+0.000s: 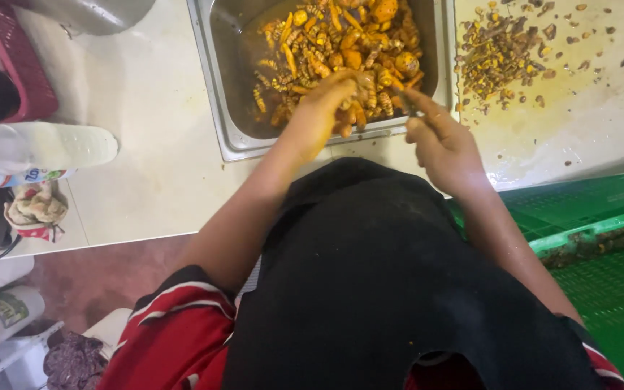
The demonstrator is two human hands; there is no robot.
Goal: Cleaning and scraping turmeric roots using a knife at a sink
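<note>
Fingers of my left hand curl tight round an orange turmeric root over the steel tray's near rim. My right hand pinches a small knife, touching the root, beside the cutting board.

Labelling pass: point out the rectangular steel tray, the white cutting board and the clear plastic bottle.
rectangular steel tray [214, 87], head view, bare left wall.
white cutting board [586, 123], head view, bare patch lower right.
clear plastic bottle [45, 148], head view, middle of body.
</note>
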